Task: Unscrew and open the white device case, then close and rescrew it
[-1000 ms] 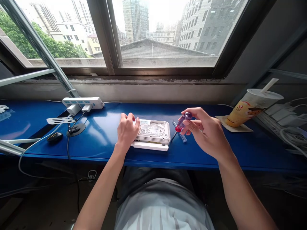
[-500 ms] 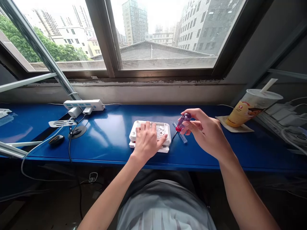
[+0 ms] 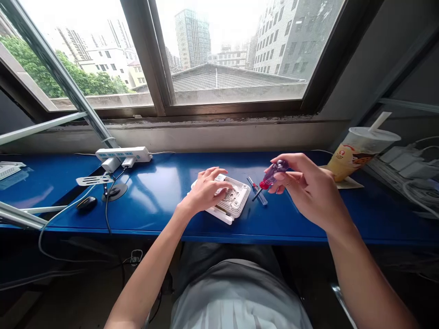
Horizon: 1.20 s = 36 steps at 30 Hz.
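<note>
The white device [image 3: 241, 195] lies on the blue counter [image 3: 164, 201], near the middle of its front edge and slanted to that edge, with its vented, labelled face up. The left hand [image 3: 210, 188] rests over its left part, fingers bent; the palm hides their hold, so I cannot tell whether they grip it. The right hand [image 3: 305, 189] grasps the purple handle of a screwdriver [image 3: 269, 177] between thumb and fingers, its shaft slanting down toward the device. A second, clear-handled screwdriver [image 3: 261, 197] lies just right of the device, partly behind that shaft. By the counter's back edge, to the left, sits a power strip [image 3: 140, 154]; a drink cup [image 3: 351, 157] stands near the right end.
</note>
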Tool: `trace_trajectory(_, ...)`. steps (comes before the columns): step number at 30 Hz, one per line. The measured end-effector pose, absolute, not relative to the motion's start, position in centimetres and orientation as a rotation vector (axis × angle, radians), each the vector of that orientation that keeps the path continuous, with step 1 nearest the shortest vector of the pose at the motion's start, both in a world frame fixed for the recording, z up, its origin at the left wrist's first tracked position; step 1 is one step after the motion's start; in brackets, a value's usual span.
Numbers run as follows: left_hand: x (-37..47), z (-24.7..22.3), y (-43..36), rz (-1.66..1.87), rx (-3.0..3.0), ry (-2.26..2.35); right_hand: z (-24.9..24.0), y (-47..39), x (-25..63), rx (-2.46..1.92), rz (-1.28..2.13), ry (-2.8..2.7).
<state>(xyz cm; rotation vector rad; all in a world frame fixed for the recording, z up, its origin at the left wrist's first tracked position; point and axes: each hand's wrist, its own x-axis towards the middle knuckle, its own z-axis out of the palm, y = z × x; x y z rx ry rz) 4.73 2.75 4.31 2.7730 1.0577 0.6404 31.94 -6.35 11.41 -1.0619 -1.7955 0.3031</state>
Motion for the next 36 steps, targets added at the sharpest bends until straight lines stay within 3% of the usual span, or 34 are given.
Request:
trace_trajectory(6, 5.7, 4.2, 2.5, 0.557, 2.688, 0.919, 11.6, -6.6, 32.0, -1.008, 0.277, -1.719)
trace_trajectory(14, 5.8, 4.0, 2.7, 0.759, 2.539, 0.773, 11.7, -6.8, 31.1, -0.948, 0.318, -1.684)
trace_trajectory(25, 5.8, 4.5, 2.6, 0.703, 2.429, 0.783, 11.7, -7.4, 30.3, -0.887, 0.343, -1.680)
trace_trajectory(36, 6.0, 4.0, 2.2, 1.030, 2.615, 1.060, 11.6, -7.7, 29.3, -0.869, 0.407, -1.692)
